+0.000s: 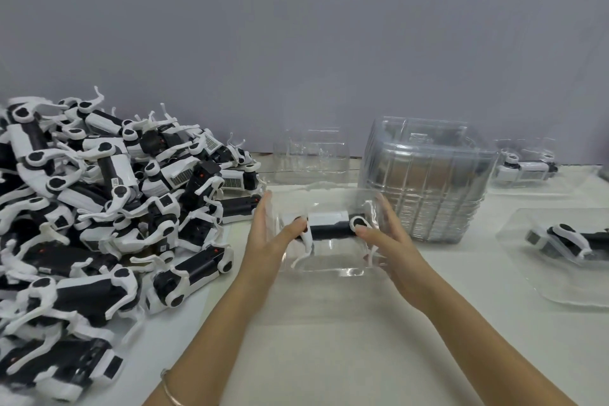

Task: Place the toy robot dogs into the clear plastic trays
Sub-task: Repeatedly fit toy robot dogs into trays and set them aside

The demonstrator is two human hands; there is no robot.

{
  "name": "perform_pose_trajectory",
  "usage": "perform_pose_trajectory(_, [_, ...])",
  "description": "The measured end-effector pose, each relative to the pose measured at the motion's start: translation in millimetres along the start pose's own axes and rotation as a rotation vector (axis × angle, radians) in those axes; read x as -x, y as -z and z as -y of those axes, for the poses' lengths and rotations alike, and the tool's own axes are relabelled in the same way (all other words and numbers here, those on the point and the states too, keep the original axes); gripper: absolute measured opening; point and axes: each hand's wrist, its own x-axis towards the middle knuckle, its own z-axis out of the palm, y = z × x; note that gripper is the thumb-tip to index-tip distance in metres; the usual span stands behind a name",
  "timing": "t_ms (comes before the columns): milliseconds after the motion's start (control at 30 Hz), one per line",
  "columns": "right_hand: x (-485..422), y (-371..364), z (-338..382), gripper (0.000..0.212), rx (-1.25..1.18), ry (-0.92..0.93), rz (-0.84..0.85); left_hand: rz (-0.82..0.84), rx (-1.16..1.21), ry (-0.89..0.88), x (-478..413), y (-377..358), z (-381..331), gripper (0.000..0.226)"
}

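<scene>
A black-and-white toy robot dog point(329, 225) lies on its side inside a clear plastic tray point(324, 265) at the middle of the table. My left hand point(268, 237) lies along the tray's left side with straight fingers, its thumb pressing the dog's left end. My right hand point(389, 241) lies along the tray's right side, fingers straight, thumb on the dog's right end. A big heap of toy robot dogs point(99, 208) covers the table's left part.
A tall stack of clear trays point(425, 181) stands behind my right hand, and a single clear tray point(311, 155) stands at the back. Two filled trays point(560, 254) point(527, 168) sit at the right. The white table point(329, 339) runs to the grey wall.
</scene>
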Motion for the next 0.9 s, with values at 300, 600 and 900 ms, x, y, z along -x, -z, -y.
perform_pose_trajectory(300, [1, -5, 0, 0.084, -0.089, 0.070, -0.142, -0.022, -0.112, -0.073, -4, -10, 1, 0.075])
perform_pose_trajectory(600, [10, 1, -11, 0.058, -0.673, -0.177, 0.076, 0.089, -0.160, -0.092, 4, -15, -73, 0.038])
perform_pose_trajectory(900, [21, -17, -19, 0.058, -0.893, -0.302, 0.161, 0.241, -0.485, -0.317, 10, -26, -51, 0.056])
